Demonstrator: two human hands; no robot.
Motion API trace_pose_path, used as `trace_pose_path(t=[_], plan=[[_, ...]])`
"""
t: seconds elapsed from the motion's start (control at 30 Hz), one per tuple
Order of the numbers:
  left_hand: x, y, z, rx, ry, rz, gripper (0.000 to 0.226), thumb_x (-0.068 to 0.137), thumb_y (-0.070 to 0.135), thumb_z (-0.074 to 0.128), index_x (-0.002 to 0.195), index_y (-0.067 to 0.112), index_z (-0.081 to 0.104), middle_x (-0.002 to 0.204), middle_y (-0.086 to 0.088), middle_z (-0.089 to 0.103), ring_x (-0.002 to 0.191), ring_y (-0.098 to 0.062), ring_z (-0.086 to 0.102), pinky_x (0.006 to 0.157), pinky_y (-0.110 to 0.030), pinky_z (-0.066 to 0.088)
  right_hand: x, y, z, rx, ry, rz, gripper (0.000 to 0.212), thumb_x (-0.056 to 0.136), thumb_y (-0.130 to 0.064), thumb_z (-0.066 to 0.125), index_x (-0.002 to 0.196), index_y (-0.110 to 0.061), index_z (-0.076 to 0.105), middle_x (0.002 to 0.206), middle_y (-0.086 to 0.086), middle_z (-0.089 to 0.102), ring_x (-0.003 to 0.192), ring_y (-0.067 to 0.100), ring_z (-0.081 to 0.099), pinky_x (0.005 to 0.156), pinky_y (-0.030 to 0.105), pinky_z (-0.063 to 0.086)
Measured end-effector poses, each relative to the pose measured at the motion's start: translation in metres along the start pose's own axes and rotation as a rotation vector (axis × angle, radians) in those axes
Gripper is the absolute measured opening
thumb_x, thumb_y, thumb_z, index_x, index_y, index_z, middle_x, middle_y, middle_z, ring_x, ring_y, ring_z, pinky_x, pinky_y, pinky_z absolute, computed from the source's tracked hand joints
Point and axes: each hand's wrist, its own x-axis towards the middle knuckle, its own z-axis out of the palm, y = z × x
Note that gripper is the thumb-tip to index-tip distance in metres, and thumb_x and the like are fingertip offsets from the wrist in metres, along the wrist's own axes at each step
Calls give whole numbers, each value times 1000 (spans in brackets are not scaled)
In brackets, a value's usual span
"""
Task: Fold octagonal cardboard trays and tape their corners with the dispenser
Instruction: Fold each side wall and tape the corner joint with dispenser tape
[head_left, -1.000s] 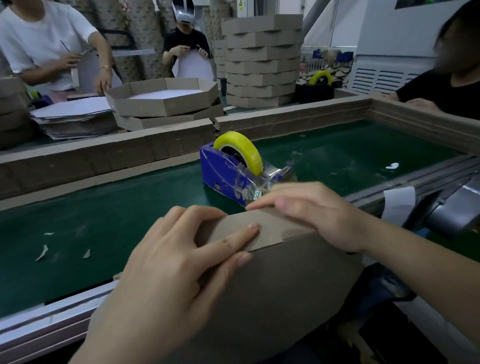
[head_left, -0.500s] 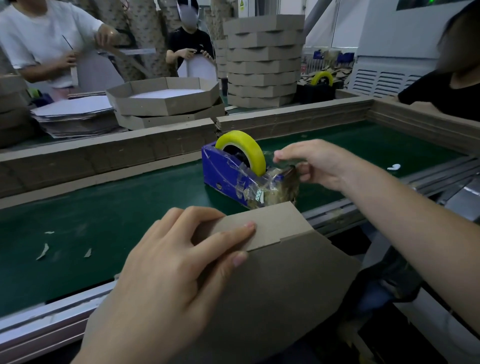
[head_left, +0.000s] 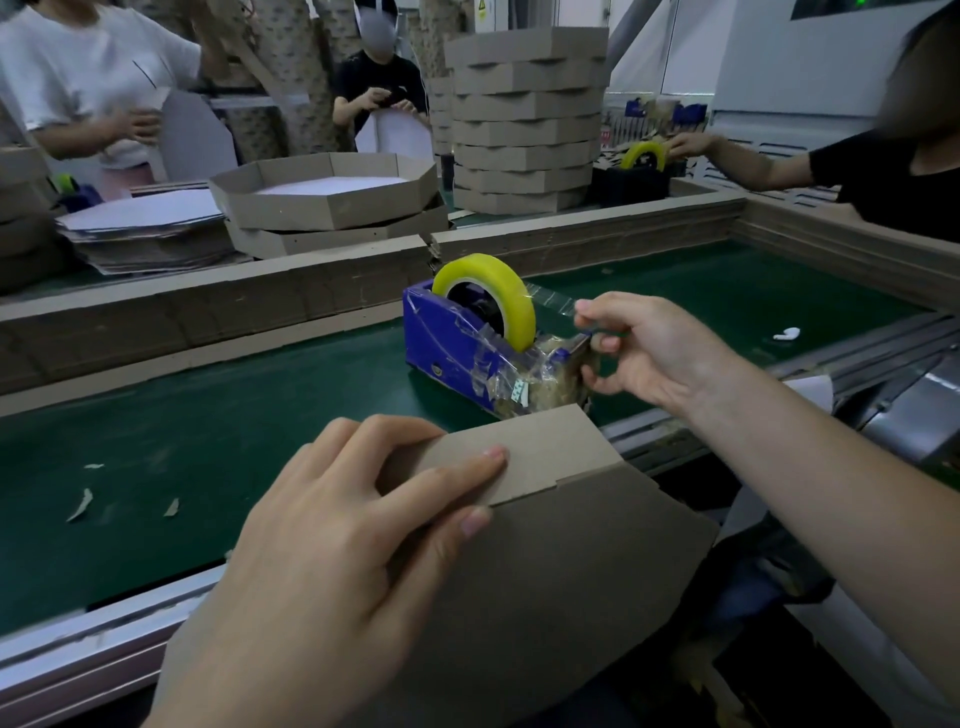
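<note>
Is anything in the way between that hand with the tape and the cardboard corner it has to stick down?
Nothing visible blocks it. The right hand pinches the tape strip just beyond the tray corner, which the left hand holds. The dispenser sits beside that path, and the strip is not yet cut.

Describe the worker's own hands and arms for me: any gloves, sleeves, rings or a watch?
Both bare: the left hand and right hand wear no gloves, and the nails are short and unpainted. No ring, watch or bracelet shows. The right forearm shows no sleeve up to the frame edge; the left arm is cut off near the wrist.
</note>
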Motion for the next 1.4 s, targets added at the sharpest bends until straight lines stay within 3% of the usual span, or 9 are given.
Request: trace_pose_path(t=[0.17,0.3,0.47,0.63,0.73,1.1,1.23,1.3,1.4], plan=[[1,0,0,-8,-4,-4,37,92,44,45,120,35,68,109,3,63,90,-23,59,65,-42,51,1,7,-6,81,-7,5,26,91,-13,56,65,-14,57,58,-3,38,46,3,39,66,32,43],[1,1,0,-6,-11,-1,37,92,44,44,120,35,68,109,4,62,91,-24,59,66,-41,52,3,7,-7,86,-24,3,27,92,-13,55,66,-14,55,48,-7,39,49,5,40,64,31,43],[2,1,0,-2,-18,-7,37,93,46,43,121,37,67,111,5,62,92,-22,59,67,-40,51,5,12,-10,146,-58,-15,48,92,-11,51,45,-20,58,51,-6,37,45,4,44,67,34,41],[2,1,1,-5,-21,-8,37,93,46,44,121,38,66,111,5,62,92,-21,58,67,-40,51,3,22,-10,236,-40,-90,40,92,-4,47,53,-17,47,51,-4,39,51,6,41,63,33,42],[2,0,2,-10,-21,-8,38,93,46,43,121,37,66,111,5,61,92,-22,58,69,-40,51,2,27,-10,288,-21,-125,51,91,-1,44,44,-20,48,51,-3,38,53,8,39,63,33,41],[4,-1,3,-8,-25,3,37,93,44,44,121,35,67,110,4,61,92,-24,58,68,-42,51,-6,44,-17,309,-47,-234,51,85,8,32,41,-17,39,52,-2,33,52,8,37,68,30,46],[5,-1,3,-10,-32,6,38,93,44,44,122,34,67,111,5,61,93,-23,58,68,-43,51,-8,49,-20,236,-15,-246,40,87,10,37,52,-9,35,56,3,31,53,8,40,67,29,54],[5,-1,2,-11,-36,8,38,93,44,44,122,33,67,111,5,62,94,-25,59,67,-44,51,-10,50,-26,108,11,-243,44,89,9,45,49,-9,41,53,1,38,53,7,45,69,30,54],[6,-2,0,10,-54,24,39,93,43,43,122,30,67,112,5,62,93,-24,59,67,-45,52,-15,51,-38,-494,141,-381,37,88,-5,66,53,-14,56,63,2,48,57,8,49,68,26,43]])
